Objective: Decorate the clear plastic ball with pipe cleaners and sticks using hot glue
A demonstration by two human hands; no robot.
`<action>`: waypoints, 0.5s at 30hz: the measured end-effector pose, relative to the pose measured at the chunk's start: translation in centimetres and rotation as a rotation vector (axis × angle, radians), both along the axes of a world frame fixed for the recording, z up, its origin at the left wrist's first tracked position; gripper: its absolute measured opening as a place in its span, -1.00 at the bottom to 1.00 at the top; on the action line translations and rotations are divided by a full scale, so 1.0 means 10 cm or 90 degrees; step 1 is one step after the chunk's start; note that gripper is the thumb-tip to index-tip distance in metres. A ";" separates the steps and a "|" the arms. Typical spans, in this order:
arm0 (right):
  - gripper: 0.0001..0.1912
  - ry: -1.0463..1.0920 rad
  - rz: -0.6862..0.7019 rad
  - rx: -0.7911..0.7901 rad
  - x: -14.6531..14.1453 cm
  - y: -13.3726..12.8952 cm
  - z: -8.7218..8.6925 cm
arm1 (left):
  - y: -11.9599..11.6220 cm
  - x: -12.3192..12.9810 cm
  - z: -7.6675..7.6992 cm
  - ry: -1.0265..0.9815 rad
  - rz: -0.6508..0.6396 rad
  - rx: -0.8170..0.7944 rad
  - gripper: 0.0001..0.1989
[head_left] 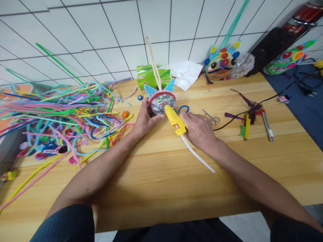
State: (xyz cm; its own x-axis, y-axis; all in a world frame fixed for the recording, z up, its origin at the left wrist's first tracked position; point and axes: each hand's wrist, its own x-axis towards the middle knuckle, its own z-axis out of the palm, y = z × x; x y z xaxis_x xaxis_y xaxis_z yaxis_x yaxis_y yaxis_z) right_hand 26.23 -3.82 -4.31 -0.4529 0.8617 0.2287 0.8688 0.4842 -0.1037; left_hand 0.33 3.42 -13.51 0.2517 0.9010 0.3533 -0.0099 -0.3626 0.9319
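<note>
My left hand grips the side of a round craft mask with a shiny, speckled middle, a pink and red rim and two blue pointed ears. A pale looped strip rises from its top. In my right hand is a yellow hot glue gun, its nozzle right at the mask's face; whether it touches I cannot tell. A white glue stick sticks out of the gun's back end. Close to my right hand lie a blue pipe-cleaner loop and small scissors.
A heap of colourful pipe cleaners covers the left side. Behind the mask are a green tissue pack and white tissue. Decorated masks lean at the back right. A black cord crosses near a utility knife.
</note>
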 end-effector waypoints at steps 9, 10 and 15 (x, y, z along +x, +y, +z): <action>-0.90 0.007 0.007 -0.006 0.01 0.00 0.05 | 0.01 0.01 -0.01 -0.002 -0.010 -0.007 0.10; -0.91 0.009 0.004 -0.003 0.01 0.00 0.04 | 0.01 0.01 -0.01 -0.004 -0.010 -0.005 0.10; -0.88 0.040 0.006 -0.002 0.01 0.01 0.04 | -0.01 0.02 -0.01 0.003 0.021 -0.010 0.11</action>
State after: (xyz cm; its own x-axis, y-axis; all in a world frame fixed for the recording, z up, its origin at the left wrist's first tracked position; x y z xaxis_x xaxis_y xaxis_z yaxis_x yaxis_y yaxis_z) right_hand 26.29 -3.75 -3.95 -0.4462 0.8581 0.2542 0.8560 0.4921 -0.1587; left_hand 0.55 3.36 -13.60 0.2232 0.9143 0.3381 0.0071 -0.3484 0.9373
